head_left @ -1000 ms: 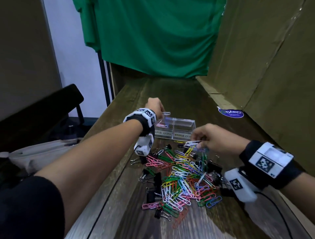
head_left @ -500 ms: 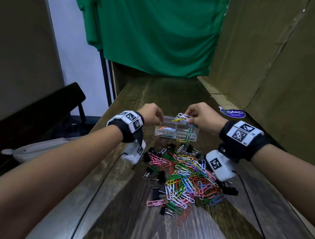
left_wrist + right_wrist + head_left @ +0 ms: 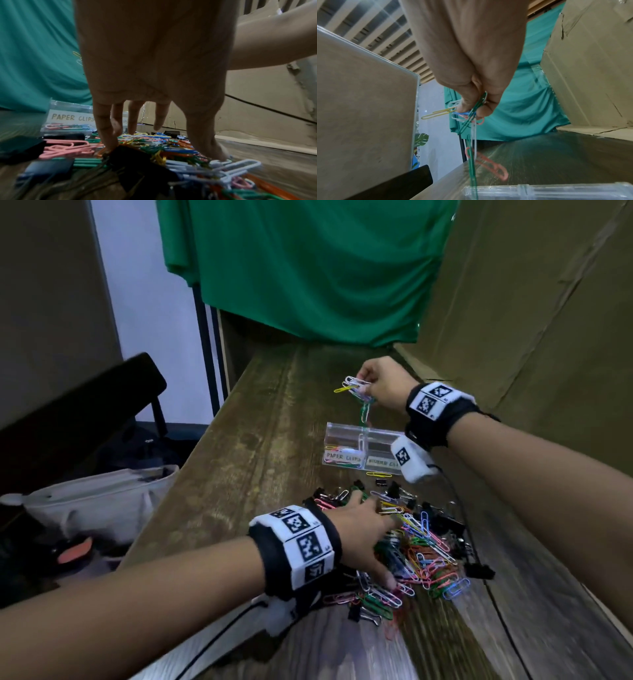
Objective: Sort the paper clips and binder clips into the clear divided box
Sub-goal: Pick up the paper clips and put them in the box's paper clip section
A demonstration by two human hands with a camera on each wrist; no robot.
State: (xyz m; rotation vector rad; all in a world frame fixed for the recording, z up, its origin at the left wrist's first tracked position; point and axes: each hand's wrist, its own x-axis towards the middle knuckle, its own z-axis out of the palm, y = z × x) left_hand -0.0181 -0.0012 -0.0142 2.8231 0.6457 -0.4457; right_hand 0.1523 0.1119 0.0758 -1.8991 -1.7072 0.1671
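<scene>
My right hand (image 3: 369, 391) is raised above the far side of the clear divided box (image 3: 334, 440) and pinches a bunch of coloured paper clips (image 3: 352, 385). From the bunch (image 3: 467, 115), linked green, white and pink clips hang down to the box rim (image 3: 556, 189). The left compartment, labelled PAPER CLIPS (image 3: 68, 116), holds several clips. My left hand (image 3: 380, 542) lies with spread fingers on the pile of paper clips and black binder clips (image 3: 428, 546). Its fingertips (image 3: 109, 144) touch the clips and hold nothing.
The wooden table (image 3: 274, 419) is narrow, with a cardboard wall (image 3: 548, 337) along the right and a green cloth (image 3: 308, 268) at the far end. A yellow clip (image 3: 378, 474) lies alone before the box. A black chair (image 3: 85, 412) and a white bag (image 3: 96, 501) sit left of the table.
My left hand has come back from the box's left end down onto the pile. My right hand has lifted the clip bunch higher and farther, so the chain dangles.
</scene>
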